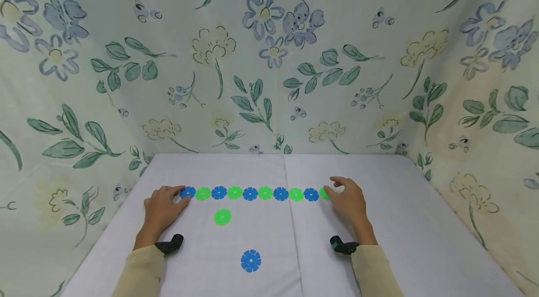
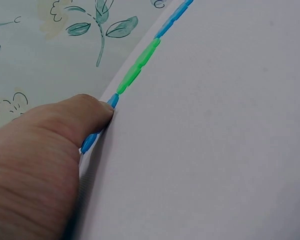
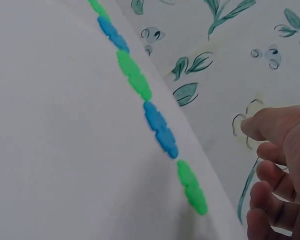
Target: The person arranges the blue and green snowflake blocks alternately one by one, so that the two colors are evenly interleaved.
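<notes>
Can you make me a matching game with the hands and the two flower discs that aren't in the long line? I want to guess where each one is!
Things:
1. left hand
2. right hand
3. loose green disc
4. loose blue disc

Places:
A. at the green end of the row of discs
B. alone on the white table, nearest the bottom edge of the head view
C. touching the blue disc at the end of the row
D. just below the row, apart from it

Pairs: 1-C, 2-A, 3-D, 4-B
</notes>
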A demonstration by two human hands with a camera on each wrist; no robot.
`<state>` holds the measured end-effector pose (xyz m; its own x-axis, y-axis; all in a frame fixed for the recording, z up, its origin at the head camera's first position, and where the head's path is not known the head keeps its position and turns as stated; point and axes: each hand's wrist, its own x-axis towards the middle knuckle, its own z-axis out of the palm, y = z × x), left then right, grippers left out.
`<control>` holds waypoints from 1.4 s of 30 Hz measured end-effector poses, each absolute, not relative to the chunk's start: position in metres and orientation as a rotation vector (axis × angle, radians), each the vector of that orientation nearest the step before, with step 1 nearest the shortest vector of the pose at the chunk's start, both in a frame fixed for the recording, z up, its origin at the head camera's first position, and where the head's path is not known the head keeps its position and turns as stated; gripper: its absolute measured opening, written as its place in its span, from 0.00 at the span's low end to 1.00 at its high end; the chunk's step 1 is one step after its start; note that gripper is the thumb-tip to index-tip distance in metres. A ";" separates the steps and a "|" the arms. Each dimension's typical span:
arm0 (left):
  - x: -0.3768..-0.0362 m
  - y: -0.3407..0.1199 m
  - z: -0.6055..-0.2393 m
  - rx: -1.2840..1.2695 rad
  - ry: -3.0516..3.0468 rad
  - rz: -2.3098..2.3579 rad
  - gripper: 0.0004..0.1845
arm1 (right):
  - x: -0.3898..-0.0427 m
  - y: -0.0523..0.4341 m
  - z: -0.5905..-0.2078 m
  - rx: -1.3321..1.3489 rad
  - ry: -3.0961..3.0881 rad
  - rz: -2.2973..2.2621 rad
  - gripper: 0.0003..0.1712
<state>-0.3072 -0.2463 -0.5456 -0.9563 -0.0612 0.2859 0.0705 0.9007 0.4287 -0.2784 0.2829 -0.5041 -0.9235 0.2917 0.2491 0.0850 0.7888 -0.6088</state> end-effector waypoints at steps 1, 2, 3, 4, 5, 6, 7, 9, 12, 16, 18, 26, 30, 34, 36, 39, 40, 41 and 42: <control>-0.307 -0.247 -0.546 -0.009 -2.773 -0.640 0.27 | -0.277 0.281 -0.500 -0.262 -2.624 0.886 0.27; -0.307 -0.247 -0.546 -0.011 -2.775 -0.638 0.27 | -0.276 0.279 -0.495 -0.233 -2.600 0.887 0.26; -0.307 -0.248 -0.546 -0.011 -2.776 -0.636 0.27 | -0.275 0.276 -0.490 -0.199 -2.577 0.886 0.26; -0.307 -0.248 -0.546 -0.012 -2.778 -0.633 0.27 | -0.273 0.274 -0.485 -0.164 -2.557 0.885 0.25; -0.307 -0.248 -0.546 -0.014 -2.779 -0.629 0.27 | -0.272 0.271 -0.480 -0.126 -2.541 0.878 0.24; -0.307 -0.248 -0.546 -0.015 -2.779 -0.625 0.27 | -0.270 0.268 -0.476 -0.094 -2.528 0.875 0.24; -0.306 -0.248 -0.546 -0.017 -2.778 -0.625 0.27 | -0.267 0.265 -0.471 -0.064 -2.518 0.872 0.23; -0.305 -0.247 -0.545 -0.016 -2.775 -0.628 0.27 | -0.263 0.259 -0.462 -0.011 -2.507 0.867 0.23; -0.306 -0.246 -0.544 -0.014 -2.764 -0.632 0.27 | -0.257 0.250 -0.450 0.050 -2.502 0.875 0.23; -0.306 -0.246 -0.544 -0.010 -2.758 -0.630 0.28 | -0.248 0.237 -0.440 0.116 -2.510 0.953 0.24; -0.306 -0.246 -0.544 -0.012 -2.757 -0.628 0.28 | -0.244 0.230 -0.435 0.154 -2.522 1.000 0.24; -0.307 -0.246 -0.545 -0.005 -2.768 -0.628 0.28 | -0.230 0.206 -0.426 0.337 -2.551 1.157 0.23; -0.306 -0.245 -0.544 -0.006 -2.773 -0.626 0.28 | -0.224 0.191 -0.426 0.418 -2.555 1.191 0.23; -0.307 -0.246 -0.545 -0.007 -2.777 -0.618 0.28 | -0.218 0.173 -0.428 0.491 -2.601 1.240 0.22; -0.307 -0.246 -0.545 -0.009 -2.777 -0.620 0.28 | -0.214 0.165 -0.430 0.540 -2.621 1.285 0.22; -0.307 -0.246 -0.546 -0.014 -2.774 -0.629 0.28 | -0.210 0.155 -0.433 0.610 -2.649 1.348 0.21; -0.307 -0.246 -0.547 -0.016 -2.773 -0.633 0.28 | -0.209 0.152 -0.434 0.630 -2.658 1.359 0.20; -0.307 -0.246 -0.547 -0.018 -2.771 -0.638 0.28 | -0.208 0.149 -0.435 0.651 -2.665 1.369 0.20; -0.307 -0.246 -0.547 -0.018 -2.770 -0.639 0.28 | -0.207 0.147 -0.436 0.669 -2.675 1.377 0.20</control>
<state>-0.3071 -0.2458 -0.5468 -0.9557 -0.0543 0.2893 0.0779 0.9012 0.4263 -0.2074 0.1467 -0.4364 -0.9042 -0.3496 0.2455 -0.4029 0.5073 -0.7618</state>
